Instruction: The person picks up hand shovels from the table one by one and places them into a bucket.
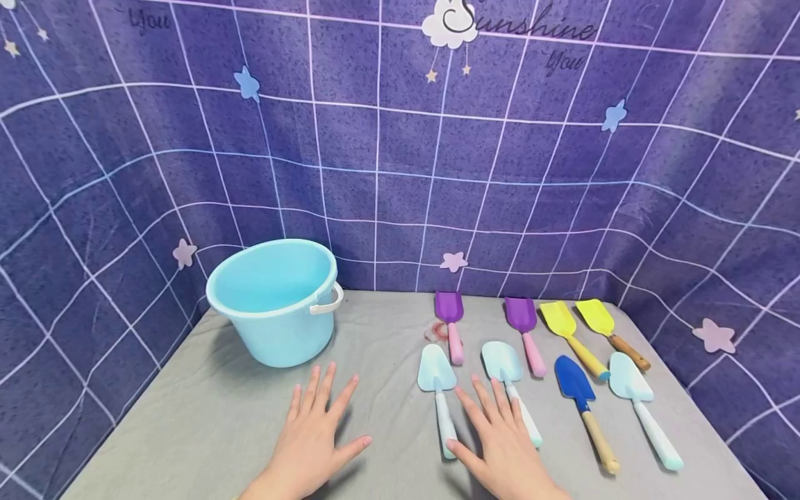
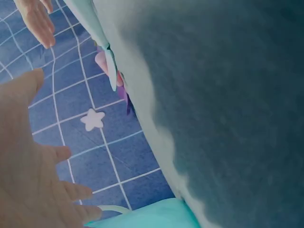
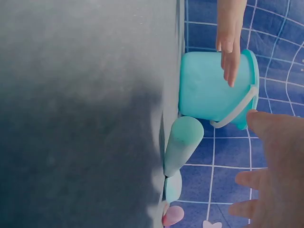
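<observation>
Two bare hands reach in from the near edge, palms down and fingers spread wide, holding nothing, over a grey-covered counter [image 1: 375, 326]. The left hand [image 1: 312, 437] hovers in front of a light-blue bucket [image 1: 284, 340], which stands upright at the back left, its white handle [image 1: 328, 303] down against the side. The right hand [image 1: 506, 448] hovers just over the handles of two pale trowels [image 1: 440, 396] [image 1: 502, 361]. To their right lie a blue trowel [image 1: 584, 408] and a third pale trowel [image 1: 639, 407]; behind are two purple scoops [image 1: 452, 326] [image 1: 526, 333] and two yellow scoops [image 1: 570, 335] [image 1: 605, 331]. All the blades point toward the purple curtain [image 1: 375, 173] and the handles toward the person — probably so each is easy to grasp. The bucket sits well apart from the tools, likely to leave its mouth within free reach.
</observation>
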Demonstrator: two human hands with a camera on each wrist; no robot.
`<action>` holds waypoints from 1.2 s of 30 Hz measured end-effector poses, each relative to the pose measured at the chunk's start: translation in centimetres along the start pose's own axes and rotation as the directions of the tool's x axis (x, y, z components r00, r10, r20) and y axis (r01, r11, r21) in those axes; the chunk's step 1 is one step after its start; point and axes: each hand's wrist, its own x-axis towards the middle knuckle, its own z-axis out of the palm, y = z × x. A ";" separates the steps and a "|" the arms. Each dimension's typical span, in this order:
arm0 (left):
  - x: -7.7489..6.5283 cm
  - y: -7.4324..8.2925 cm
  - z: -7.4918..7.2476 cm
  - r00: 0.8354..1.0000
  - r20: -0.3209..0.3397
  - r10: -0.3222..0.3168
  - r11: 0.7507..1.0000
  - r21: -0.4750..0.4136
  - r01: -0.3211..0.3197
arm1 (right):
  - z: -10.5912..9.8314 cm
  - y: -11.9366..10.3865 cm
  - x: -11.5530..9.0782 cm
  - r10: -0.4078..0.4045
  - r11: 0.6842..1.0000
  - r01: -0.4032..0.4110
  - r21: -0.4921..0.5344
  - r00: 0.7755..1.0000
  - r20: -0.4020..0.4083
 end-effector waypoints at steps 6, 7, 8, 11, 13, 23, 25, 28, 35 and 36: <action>0.3 0.4 -1.2 0.997 -0.065 0.052 0.998 -0.017 -0.053 | -0.8 -0.8 1.1 -0.031 0.999 0.032 0.038 0.999 -0.010; 0.4 0.5 -1.5 0.995 -0.081 0.062 0.998 -0.023 -0.064 | -1.0 -0.9 1.5 -0.041 0.998 0.042 0.046 0.999 -0.013; 0.5 0.5 -1.9 0.992 -0.101 0.071 0.997 -0.032 -0.074 | -1.3 -1.1 1.9 -0.054 0.997 0.054 0.055 0.998 -0.015; 0.8 0.5 -3.1 0.981 -0.174 0.091 0.993 -0.055 -0.102 | -2.2 -1.8 3.6 -0.105 0.988 0.106 0.108 0.994 -0.018; 1.1 0.3 -4.0 0.967 -0.234 0.096 0.991 -0.067 -0.115 | -2.8 -2.3 5.0 -0.147 0.976 0.147 0.162 0.989 -0.015; 2.1 -3.1 -7.9 0.896 -0.444 0.004 0.993 -0.106 -0.057 | -4.5 -5.0 11.5 -0.238 0.924 0.224 0.309 0.971 0.010; 2.2 -4.1 -8.5 0.883 -0.470 -0.023 0.992 -0.124 -0.040 | -4.8 -5.6 12.7 -0.239 0.923 0.222 0.315 0.971 0.017; 2.6 -5.6 -9.1 0.862 -0.501 -0.073 0.988 -0.157 -0.007 | -4.9 -6.5 14.4 -0.236 0.924 0.219 0.313 0.972 0.017; 4.1 -9.5 -10.2 0.820 -0.539 -0.191 0.971 -0.226 0.077 | -4.2 -8.9 18.2 -0.215 0.909 0.197 0.367 0.977 0.008; 4.3 -10.1 -10.3 0.818 -0.534 -0.213 0.967 -0.236 0.097 | -3.9 -9.3 18.7 -0.208 0.906 0.187 0.381 0.978 0.014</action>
